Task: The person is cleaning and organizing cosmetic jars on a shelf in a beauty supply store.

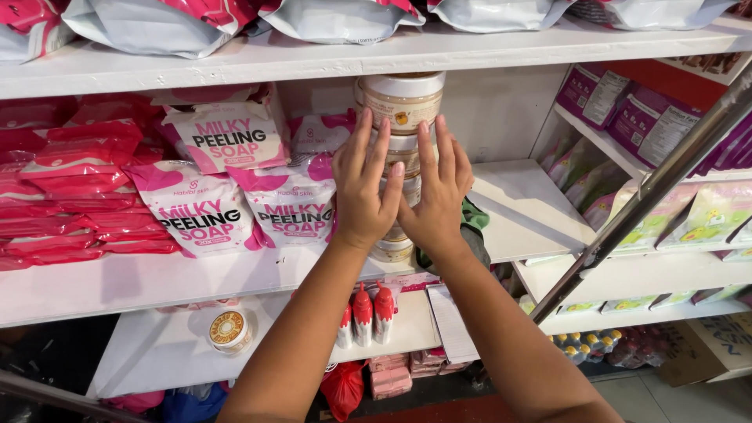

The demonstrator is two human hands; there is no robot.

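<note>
**Two hands steady a stack of jars on a white shelf**

From the head camera, one stack of jars (401, 149) stands on the middle shelf (157, 278), reaching almost to the shelf above. Perhaps four jars make it up; the hands hide the middle ones. The left hand (362, 192) and right hand (437, 196) press flat against its front, fingers spread, side by side and touching. The jars are round and cream-coloured with pale lids and tan labels. Three pink-and-white soap pouches (204, 207) lean just left of the stack. On the lower shelf sit one lone jar (229, 330) and three red-capped bottles (364, 313). White shelving fills the shop aisle.
</note>
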